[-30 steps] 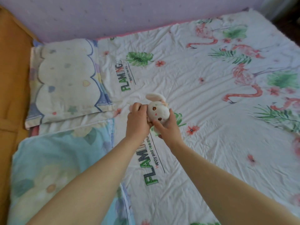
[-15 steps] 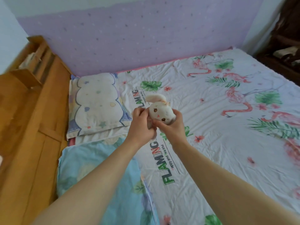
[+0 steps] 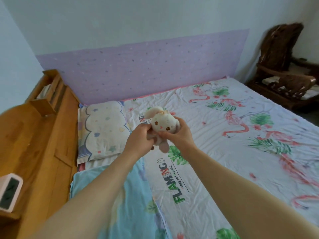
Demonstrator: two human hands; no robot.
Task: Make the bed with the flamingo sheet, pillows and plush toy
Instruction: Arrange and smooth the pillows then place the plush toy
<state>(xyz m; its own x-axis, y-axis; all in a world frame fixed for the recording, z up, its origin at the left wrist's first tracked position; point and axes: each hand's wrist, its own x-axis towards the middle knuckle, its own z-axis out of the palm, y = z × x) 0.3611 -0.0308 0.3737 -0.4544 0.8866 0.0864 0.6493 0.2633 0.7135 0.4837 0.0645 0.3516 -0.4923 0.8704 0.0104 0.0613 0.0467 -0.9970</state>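
Both hands hold the plush toy, a pale rabbit facing the camera, in the air above the flamingo sheet. The left hand is curled round its lower body. The right hand grips it under the chin, with fingers wrapped behind the head. One plush foot dangles below the hands.

The sheet lies spread over the bed, lightly creased. At 9 o'clock from the toy a cloud-print pillow lies against the wooden headboard. At 7 o'clock a blue pillow lies partly under the left forearm. A purple dotted panel runs along the wall at 12 o'clock, white wall above it. A dark carved wooden chair stands at 2 o'clock beyond the bed's corner.

The headboard's open shelf, at 10 o'clock, holds something pale, too blurred to name. A pink clock sits on the ledge at 8 o'clock.

Since half a second ago the grip is unchanged, but the view has tilted up, so the chair and clock now show.
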